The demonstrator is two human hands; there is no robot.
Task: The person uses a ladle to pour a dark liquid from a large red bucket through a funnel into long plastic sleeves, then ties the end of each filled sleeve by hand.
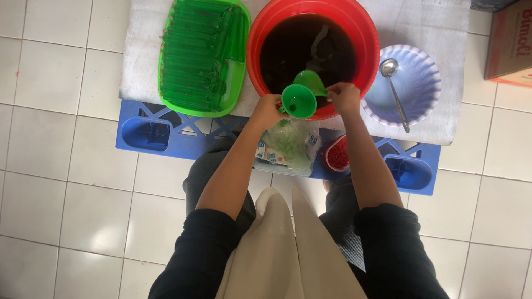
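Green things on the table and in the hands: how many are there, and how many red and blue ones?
Green: 3 — tray, funnel at the left hand, scoop at the right hand
Red: 2 — big tub, small basket
Blue: 1 — crate
Total: 6

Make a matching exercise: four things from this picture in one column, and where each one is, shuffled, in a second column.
Things:
1. green funnel
2. metal spoon
3. green tray
4. red basin

Places:
A. lying in the pale scalloped bowl
B. left of the red basin, filled with long green packets
C. between the left hand and right hand
D. centre of the table, holding dark liquid

Pairs: 1-C, 2-A, 3-B, 4-D
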